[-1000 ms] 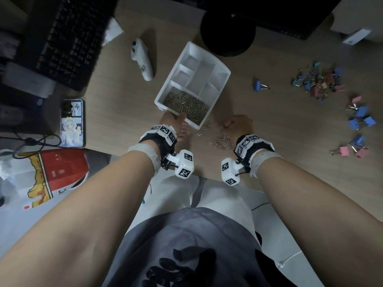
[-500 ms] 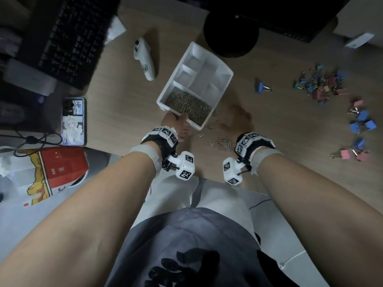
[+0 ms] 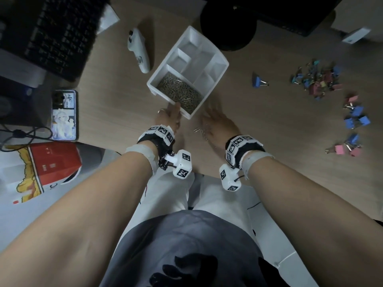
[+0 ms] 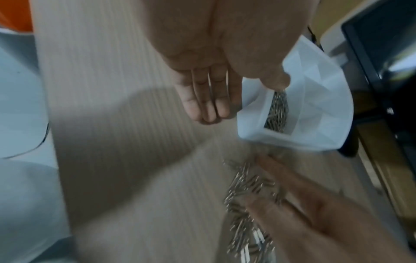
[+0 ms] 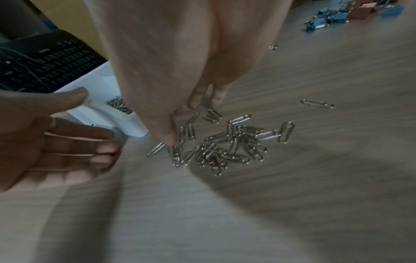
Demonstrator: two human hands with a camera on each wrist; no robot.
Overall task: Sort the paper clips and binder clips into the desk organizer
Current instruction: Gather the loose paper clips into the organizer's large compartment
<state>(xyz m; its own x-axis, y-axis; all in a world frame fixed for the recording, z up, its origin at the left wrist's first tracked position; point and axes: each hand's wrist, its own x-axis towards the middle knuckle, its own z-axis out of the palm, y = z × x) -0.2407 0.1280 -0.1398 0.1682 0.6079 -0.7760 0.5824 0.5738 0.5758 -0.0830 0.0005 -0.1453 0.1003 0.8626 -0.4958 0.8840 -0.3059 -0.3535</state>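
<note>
The white desk organizer [image 3: 215, 59] stands mid-desk, its near compartment full of paper clips [image 3: 180, 93]. My left hand [image 3: 169, 114] lies at its near corner, fingers straight along the outer wall and thumb on the rim [image 4: 276, 80]. To the right, my right hand [image 3: 216, 122] is spread flat on the desk over a loose pile of paper clips [image 5: 225, 147], its thumb [image 5: 166, 137] and fingertips touching the pile. Coloured binder clips [image 3: 317, 81] lie in a heap far right, and one blue binder clip [image 3: 258, 81] lies alone between the heap and the organizer.
A white controller [image 3: 139, 52] and a black keyboard [image 3: 51, 32] are left of the organizer, with a phone [image 3: 64, 114] nearer. A black monitor base [image 3: 228, 23] stands behind. More binder clips [image 3: 356, 118] are scattered along the right. A red-and-white bag [image 3: 41, 166] sits at the desk's left edge.
My right hand has uncurled and flattened over the loose paper clips, sliding slightly left toward the organizer. The left hand has stayed at the organizer's near corner.
</note>
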